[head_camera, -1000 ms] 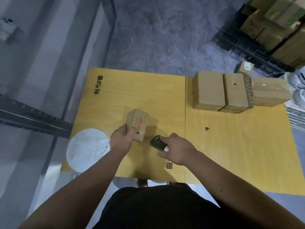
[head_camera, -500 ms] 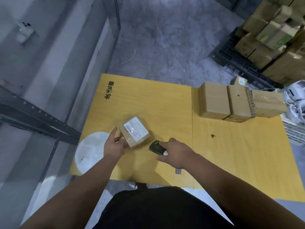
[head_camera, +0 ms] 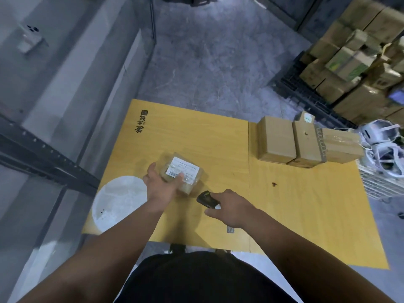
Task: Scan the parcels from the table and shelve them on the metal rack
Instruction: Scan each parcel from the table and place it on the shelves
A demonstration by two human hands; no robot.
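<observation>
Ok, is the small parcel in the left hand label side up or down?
Label up. The white shipping label with its barcode faces the camera on the small parcel, which the left hand holds beside the scanner.

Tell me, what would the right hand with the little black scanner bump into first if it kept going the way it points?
Probably the small tape-wrapped brown parcel with the white label held in the left hand. The right hand aims the small black scanner up-left at it. Depth is hard to judge, so heights may differ.

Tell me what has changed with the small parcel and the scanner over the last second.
The left hand turned the small parcel from standing on edge to label-up. The right hand still holds the scanner beside it. The three cardboard boxes stayed put.
</observation>
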